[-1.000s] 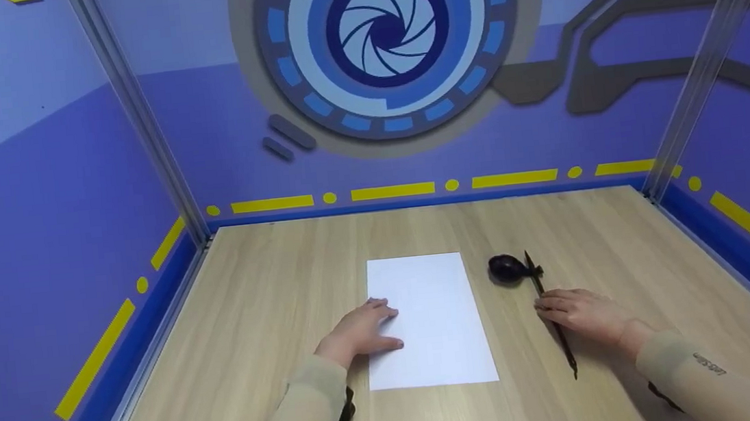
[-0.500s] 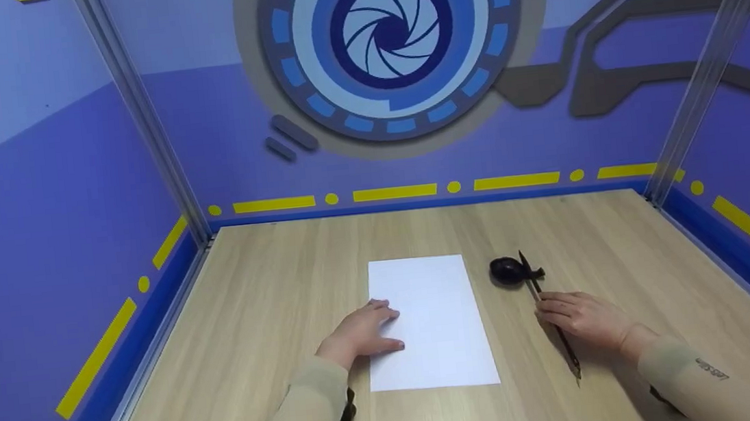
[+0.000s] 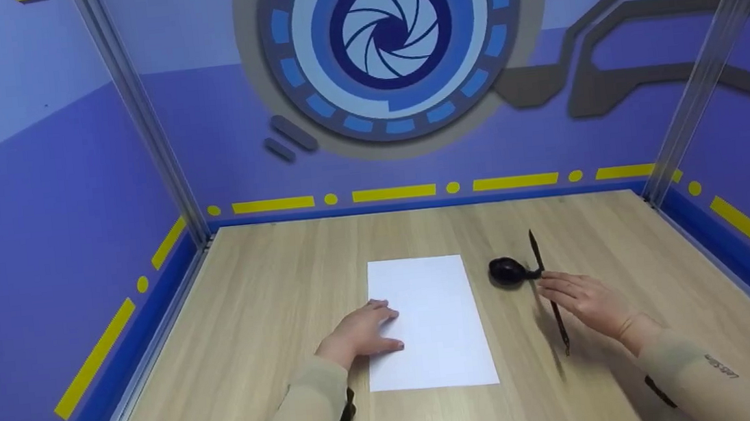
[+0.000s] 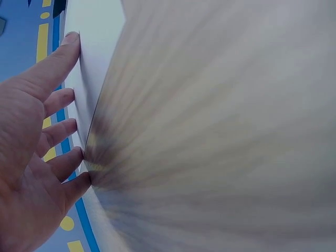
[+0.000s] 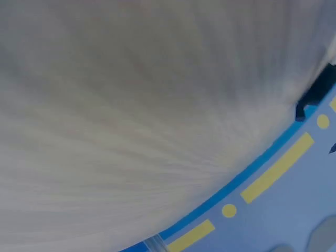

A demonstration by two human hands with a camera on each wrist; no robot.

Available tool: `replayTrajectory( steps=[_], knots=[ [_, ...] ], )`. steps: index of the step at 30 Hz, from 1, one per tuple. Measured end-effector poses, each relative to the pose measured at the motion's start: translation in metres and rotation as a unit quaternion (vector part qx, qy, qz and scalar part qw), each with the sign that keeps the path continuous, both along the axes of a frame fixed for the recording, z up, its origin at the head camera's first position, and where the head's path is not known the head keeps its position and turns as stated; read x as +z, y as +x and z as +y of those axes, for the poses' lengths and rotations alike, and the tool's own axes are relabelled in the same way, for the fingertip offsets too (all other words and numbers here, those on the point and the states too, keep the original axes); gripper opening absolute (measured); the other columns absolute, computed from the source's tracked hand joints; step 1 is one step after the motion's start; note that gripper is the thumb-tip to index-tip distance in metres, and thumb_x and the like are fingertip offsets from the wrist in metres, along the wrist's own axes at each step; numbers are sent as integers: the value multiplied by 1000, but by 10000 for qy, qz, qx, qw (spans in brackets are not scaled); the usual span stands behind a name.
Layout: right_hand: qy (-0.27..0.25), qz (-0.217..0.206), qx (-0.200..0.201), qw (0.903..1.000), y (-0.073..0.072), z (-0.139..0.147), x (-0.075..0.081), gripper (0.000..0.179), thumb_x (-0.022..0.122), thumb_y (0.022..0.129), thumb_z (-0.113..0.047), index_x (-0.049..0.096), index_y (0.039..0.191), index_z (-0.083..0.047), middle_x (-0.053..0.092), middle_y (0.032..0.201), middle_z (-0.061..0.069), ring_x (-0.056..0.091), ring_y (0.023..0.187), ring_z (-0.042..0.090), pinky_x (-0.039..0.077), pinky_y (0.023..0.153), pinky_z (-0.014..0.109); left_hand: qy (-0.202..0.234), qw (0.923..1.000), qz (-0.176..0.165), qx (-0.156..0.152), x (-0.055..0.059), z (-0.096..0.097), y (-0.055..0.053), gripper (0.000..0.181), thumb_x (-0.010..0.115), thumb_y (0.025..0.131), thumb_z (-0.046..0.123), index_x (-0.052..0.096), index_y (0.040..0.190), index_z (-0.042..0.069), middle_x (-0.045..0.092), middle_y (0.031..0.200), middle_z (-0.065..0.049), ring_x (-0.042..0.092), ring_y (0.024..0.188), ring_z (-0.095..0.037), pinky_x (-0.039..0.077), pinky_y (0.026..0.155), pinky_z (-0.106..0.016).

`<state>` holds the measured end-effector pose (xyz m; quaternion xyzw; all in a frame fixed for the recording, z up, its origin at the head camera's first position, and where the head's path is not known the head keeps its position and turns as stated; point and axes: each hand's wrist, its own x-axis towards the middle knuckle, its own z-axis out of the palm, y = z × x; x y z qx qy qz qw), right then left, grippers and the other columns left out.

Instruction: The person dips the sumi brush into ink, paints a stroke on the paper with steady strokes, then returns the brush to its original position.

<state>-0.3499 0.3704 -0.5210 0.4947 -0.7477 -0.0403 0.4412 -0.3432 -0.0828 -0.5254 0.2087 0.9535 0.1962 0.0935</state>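
Head view gives us both hands at once; the wrist views split up. Only there do we get the slender dark brush [image 3: 559, 323] and the whole sheet of white paper [image 3: 431, 329], flat near the middle of the table [image 3: 273, 296]. Left wrist view adds what the head view hides: palm side of the left hand [image 3: 362, 330], thumb and all four fingers, plus a strip of the sheet beside them. Right wrist view shows mostly streaky tabletop, blue wall trim [image 5: 210, 197] with yellow marks, and a black shape [image 5: 318, 89] at the right edge, cut off, so we can't name it.

Left hand: fingers spread, thumb well apart from them, gripping nothing; it rests over the sheet's left edge, fingertips and thumb on the paper.

Right hand [image 3: 591, 306]: fingers drawn together, pinching the brush around its middle; we can't see the thumb. Brush tilts, dark pointed end away from the person, its shadow falling apart from the near end, so we read it as off the table. Black gourd-shaped object [image 3: 507, 272] lies between sheet and brush, stem toward the fingertips; touching or not, we can't tell.
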Motion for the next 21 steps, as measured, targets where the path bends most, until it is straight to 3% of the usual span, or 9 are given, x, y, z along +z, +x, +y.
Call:
replayTrajectory(
  steps=[2,5,9,12,15,17,18,21],
  knots=[
    [-210,206,21,9996,-2,-5,7,49,27,114,-9,76,110,-2,76,111,11,62,132,16,52,104,25,10,10000,-9,-2,0,0,0,64,78,90,43,60,144,13,45,162,-11,37,154,-33,33,127,-48],
    [-633,274,41,9976,-4,-12,18,44,34,113,-10,77,108,0,77,109,12,74,104,24,59,87,31,11,10000,-1,-20,1,0,0,64,78,90,43,60,144,13,45,162,-11,37,154,-33,33,127,-48],
    [-1491,82,4,9888,-4,-20,28,36,45,111,-15,77,108,0,78,104,13,75,91,29,57,98,21,-7,9999,93,-78,1,0,0,63,79,90,42,61,143,12,46,160,-13,38,153,-34,35,126,-49],
    [-2195,-236,-215,9751,-3,-27,34,26,55,107,-16,77,108,-2,78,99,12,74,85,28,48,103,8,-28,9999,129,-105,0,0,0,63,78,90,42,61,143,12,47,160,-12,39,153,-34,35,126,-48],
    [-2975,-617,-561,9511,-1,-33,38,13,72,94,-4,78,106,-3,78,94,11,73,78,27,47,91,0,-21,9999,112,-105,0,-1,0,64,78,90,43,60,143,12,46,161,-12,38,153,-33,35,126,-48],
    [-3518,-823,-841,9286,-1,-37,40,22,80,83,4,80,104,-4,79,92,11,74,76,22,46,82,-2,-9,9999,94,-93,-1,-1,0,64,78,90,43,60,143,13,46,161,-11,38,153,-33,35,126,-48],
    [-3786,-995,-992,9148,0,-39,41,26,82,79,6,80,103,-5,79,92,12,74,76,11,44,78,-3,-17,9999,100,-89,-1,-1,-1,64,78,90,43,60,143,13,46,161,-11,38,153,-33,35,126,-48],
    [-4535,-1518,-1381,8673,0,-44,45,22,81,82,4,81,103,-4,79,94,17,66,82,-16,39,81,-7,-30,9999,77,-66,-2,-1,-1,63,78,90,44,60,143,14,46,161,-10,38,153,-33,35,126,-47]
  ],
)
